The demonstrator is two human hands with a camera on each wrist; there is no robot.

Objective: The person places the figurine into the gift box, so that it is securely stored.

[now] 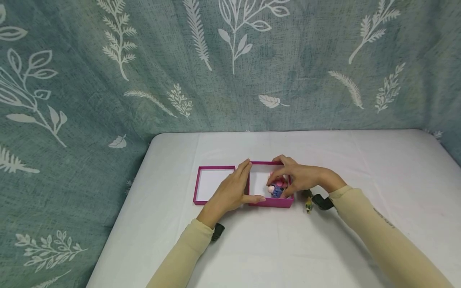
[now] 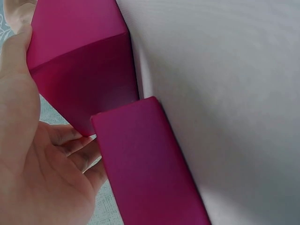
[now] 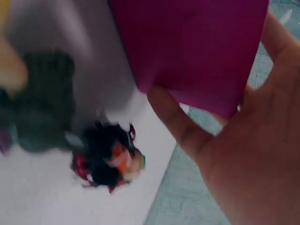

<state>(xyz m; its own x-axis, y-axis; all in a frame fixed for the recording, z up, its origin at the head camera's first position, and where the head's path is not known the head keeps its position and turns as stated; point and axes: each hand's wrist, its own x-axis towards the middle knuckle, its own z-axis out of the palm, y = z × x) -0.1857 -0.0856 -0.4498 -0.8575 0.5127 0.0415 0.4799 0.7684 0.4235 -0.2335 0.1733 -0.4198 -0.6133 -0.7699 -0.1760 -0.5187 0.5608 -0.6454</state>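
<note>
A magenta box (image 1: 271, 203) with a white inside stands open on the table. My left hand (image 1: 232, 186) holds its left side, fingers at the back corner and thumb along the front rim. Over the right wall reaches my right hand (image 1: 300, 176), with thumb and a finger around a small toy figure (image 1: 277, 191) in pink and blue inside the box. Another finger of that hand lies outside, at the box's back corner, where the right wrist view shows a fingertip (image 3: 161, 105) against the magenta wall (image 3: 197, 47).
The magenta-rimmed lid (image 1: 216, 186) lies inside up, left of the box. Beside the right wrist, a yellow-green toy figure (image 1: 308, 205) lies on the white table (image 1: 273, 248). The right wrist view also shows a black-haired figure (image 3: 105, 157) and a blurred dark green one (image 3: 44, 101).
</note>
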